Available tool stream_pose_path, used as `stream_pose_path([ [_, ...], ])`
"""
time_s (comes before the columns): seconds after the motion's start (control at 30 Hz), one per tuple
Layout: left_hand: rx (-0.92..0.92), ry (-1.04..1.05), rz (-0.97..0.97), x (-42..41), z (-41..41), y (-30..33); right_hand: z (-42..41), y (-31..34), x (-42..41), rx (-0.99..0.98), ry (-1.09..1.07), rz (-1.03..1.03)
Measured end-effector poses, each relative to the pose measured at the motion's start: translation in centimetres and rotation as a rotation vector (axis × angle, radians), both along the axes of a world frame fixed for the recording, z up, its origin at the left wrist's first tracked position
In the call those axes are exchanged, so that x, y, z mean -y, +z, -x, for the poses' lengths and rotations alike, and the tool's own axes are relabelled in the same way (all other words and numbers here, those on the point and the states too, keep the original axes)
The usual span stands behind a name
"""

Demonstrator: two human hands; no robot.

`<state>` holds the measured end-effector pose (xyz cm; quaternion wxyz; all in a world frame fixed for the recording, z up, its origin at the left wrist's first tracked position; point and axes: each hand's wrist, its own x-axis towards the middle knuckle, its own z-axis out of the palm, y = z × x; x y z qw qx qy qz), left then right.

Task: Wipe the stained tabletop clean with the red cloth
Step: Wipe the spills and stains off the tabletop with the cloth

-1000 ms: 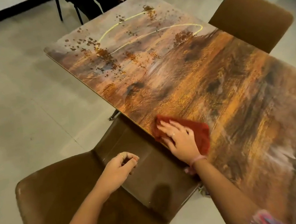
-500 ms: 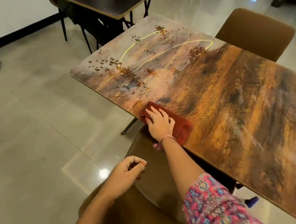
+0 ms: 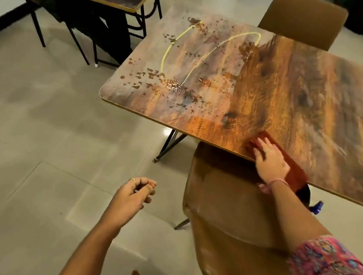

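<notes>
Here, at the lower left of the frame, the left hand (image 3: 129, 196) hangs over the pale tiled floor (image 3: 25, 134), its fingers loosely curled and its grip holding nothing; a ring shows on one finger. Just right of it, at lower centre, stands a brown chair (image 3: 222, 212), its seat partly tucked under the near edge of the worktop (image 3: 285, 91). Brown spatters and a thin yellow looping line mark the worktop's far left end, at upper centre. At centre right, the right hand (image 3: 270, 160) lies flat with straight fingers, pressing the red cloth (image 3: 296, 172) onto the worktop at its near edge, well apart from the stains. Another brown chair back (image 3: 303, 17) stands beyond the worktop at upper right.
</notes>
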<state>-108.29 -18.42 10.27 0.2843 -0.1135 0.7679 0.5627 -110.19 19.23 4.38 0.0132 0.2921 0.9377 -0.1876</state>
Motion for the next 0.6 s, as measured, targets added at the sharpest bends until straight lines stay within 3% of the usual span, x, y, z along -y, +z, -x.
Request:
stream_pose_path([
  [0.2, 0.014, -0.007, -0.022, 2.7, 1.5, 0.1, 0.4, 0.7, 0.3, 0.017, -0.227, 0.043],
  [0.4, 0.031, -0.003, -0.018, 4.2, 4.7, -0.3, 6.6, 1.2, 3.2, 0.027, -0.482, 0.178],
  [0.5, 0.040, -0.010, -0.011, 4.2, 7.2, -0.5, 12.0, 0.9, 7.7, 0.044, -0.335, 0.111],
  [0.6, 0.053, -0.036, 0.003, 3.7, 10.5, -0.6, 16.2, 0.4, 15.0, -0.004, 0.005, 0.068],
])
